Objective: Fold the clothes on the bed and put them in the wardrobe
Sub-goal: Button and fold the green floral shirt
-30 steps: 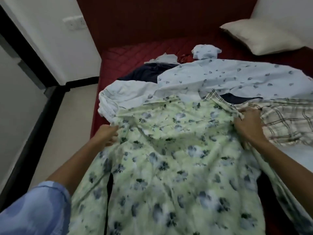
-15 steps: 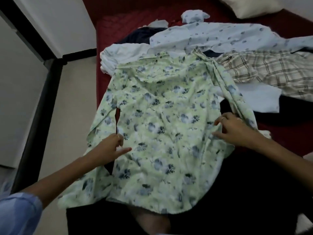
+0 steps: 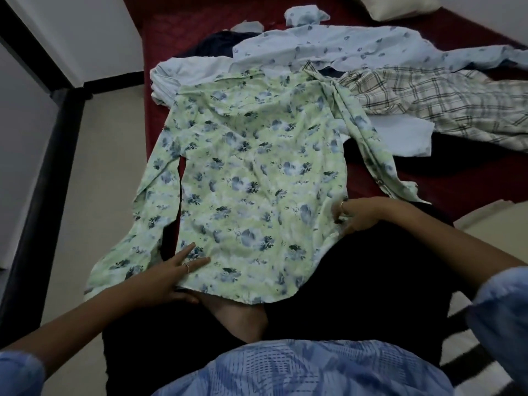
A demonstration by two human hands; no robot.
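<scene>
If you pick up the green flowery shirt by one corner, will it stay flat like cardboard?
Probably not. The shirt looks thin and wrinkled, so it would likely flop and hang. Its sleeve already lies twisted, so it would probably dangle.

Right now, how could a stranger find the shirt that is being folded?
On the dark red bed, look at the near edge. The green shirt lies spread flat there, under both hands. Only it has blue flowers on pale green; its neighbours are checked or pale blue.

A blue patterned short-sleeved top [image 3: 308,367] is worn, with a ring seen on each hand [image 3: 183,270] [image 3: 357,214].
</scene>
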